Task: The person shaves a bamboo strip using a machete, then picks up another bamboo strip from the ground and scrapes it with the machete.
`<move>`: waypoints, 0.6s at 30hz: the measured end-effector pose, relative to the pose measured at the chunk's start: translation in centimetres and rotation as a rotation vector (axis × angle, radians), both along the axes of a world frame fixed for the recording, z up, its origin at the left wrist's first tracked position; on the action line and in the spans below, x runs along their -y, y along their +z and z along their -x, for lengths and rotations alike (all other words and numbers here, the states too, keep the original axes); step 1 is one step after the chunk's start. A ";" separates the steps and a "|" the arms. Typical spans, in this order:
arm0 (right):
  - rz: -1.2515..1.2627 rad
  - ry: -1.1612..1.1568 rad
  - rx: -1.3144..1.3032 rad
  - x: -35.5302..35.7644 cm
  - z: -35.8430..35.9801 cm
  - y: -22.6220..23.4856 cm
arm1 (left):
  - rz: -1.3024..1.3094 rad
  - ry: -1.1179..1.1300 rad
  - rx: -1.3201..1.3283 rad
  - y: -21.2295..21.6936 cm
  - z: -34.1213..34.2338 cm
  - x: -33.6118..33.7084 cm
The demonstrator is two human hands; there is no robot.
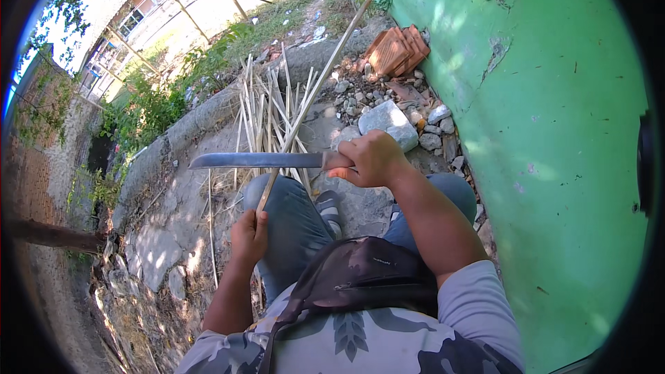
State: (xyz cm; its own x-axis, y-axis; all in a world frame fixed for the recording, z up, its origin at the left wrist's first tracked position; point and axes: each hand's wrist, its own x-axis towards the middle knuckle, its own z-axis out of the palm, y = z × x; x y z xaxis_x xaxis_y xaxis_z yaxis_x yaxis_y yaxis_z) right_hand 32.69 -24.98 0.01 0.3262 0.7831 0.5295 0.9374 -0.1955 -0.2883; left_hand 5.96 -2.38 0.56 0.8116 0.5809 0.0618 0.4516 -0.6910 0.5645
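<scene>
My right hand [374, 159] is wrapped round the handle of a machete [260, 160], whose long grey blade points left in front of my knees. My left hand [249, 237] grips the near end of a long, thin bamboo strip [315, 88] that slants away up and to the right. Blade and strip cross just above my left knee; whether they touch I cannot tell. Beyond the blade lies a loose pile of split pale strips [267, 107] on the ground, pointing mostly away from me.
A green wall [547, 138] runs along my right. By its foot are stacked clay roof tiles [397, 52], a pale stone block [388, 125] and rubble. A low concrete kerb [163, 149] curves behind the pile, with plants beyond. One wooden pole [55, 235] juts in at left.
</scene>
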 end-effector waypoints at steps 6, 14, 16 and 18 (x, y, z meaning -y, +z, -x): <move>-0.078 -0.352 -0.325 1.7 -4.2 -0.9 | -0.066 -0.063 -0.036 -0.7 -0.2 -0.7; -0.066 -0.260 -0.240 0.6 -1.9 -0.6 | 0.061 -0.062 -0.019 -1.5 0.0 -2.0; -0.034 -0.100 -0.055 0.4 -1.6 0.0 | 0.124 -0.086 0.040 -2.4 0.5 -3.0; -0.029 -0.123 -0.086 0.8 -2.1 0.1 | 0.189 -0.112 0.100 -2.9 0.7 -3.5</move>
